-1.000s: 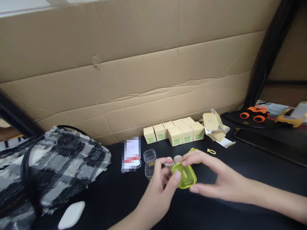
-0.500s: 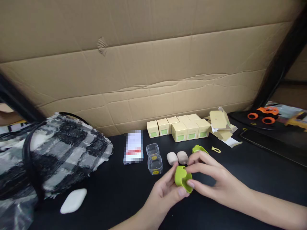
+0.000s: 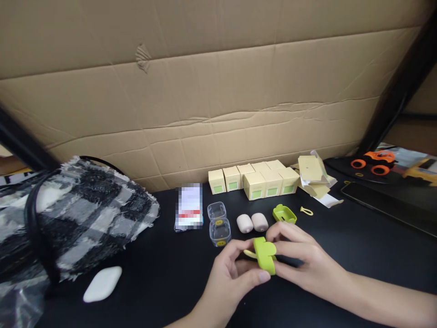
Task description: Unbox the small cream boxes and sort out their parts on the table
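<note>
In the head view, your left hand [image 3: 232, 275] is partly closed, its thumb and fingers gripping a green shell [image 3: 264, 256] above the near middle of the black table [image 3: 164, 282]. A pale yellow strap [image 3: 250, 253] sticks out of the shell's left side. Your right hand [image 3: 309, 257] is half curled, with bent fingers at the shell's right side; you cannot tell how firmly they press.

Just beyond your right fingers lies a second green shell [image 3: 285, 215], with a yellow loop [image 3: 306, 211] to its right. Left of it, two pale rounded pieces [image 3: 260, 222] sit side by side, and farther left stands an opened clear case [image 3: 220, 231]. Small cream boxes [image 3: 255, 186] cluster at the far side, left of torn packaging [image 3: 312, 175]. A white rounded object [image 3: 103, 284] lies near left, by a checked cloth bag [image 3: 102, 223].
</note>
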Demonstrator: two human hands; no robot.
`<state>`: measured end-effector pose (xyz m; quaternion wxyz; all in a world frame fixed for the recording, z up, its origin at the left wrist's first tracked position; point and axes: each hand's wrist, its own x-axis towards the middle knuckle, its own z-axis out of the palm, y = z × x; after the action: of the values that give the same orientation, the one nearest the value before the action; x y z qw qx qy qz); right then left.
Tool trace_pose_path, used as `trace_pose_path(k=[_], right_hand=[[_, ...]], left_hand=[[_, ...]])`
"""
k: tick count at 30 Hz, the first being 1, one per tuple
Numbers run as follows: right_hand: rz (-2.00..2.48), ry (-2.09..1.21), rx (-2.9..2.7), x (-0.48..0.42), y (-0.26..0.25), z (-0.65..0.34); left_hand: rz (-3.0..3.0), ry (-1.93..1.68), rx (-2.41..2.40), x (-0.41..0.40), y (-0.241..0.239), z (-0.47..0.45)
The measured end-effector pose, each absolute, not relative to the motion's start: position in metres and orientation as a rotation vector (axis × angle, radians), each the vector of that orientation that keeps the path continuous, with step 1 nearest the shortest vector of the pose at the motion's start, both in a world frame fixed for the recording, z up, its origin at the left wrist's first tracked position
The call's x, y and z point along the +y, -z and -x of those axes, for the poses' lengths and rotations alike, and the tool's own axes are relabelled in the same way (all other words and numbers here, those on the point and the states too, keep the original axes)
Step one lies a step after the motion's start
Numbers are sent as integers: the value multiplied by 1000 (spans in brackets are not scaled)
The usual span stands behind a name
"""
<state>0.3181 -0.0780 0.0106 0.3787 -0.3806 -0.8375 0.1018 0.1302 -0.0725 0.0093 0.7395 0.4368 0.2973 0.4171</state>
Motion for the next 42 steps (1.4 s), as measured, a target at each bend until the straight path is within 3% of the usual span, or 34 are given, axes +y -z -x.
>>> trace_pose_path(k=[19, 30, 42], right_hand=[[890, -835, -2014, -77, -8, -319], [903, -732, -2038, -82, -11, -315], [898, -590, -2027, -81, -16, -312]], left_hand=[[-1267, -823, 686, -78, -4, -125], [-1201, -886, 609, -77, 10, -125], [-1449, -816, 699, -84, -14, -128]])
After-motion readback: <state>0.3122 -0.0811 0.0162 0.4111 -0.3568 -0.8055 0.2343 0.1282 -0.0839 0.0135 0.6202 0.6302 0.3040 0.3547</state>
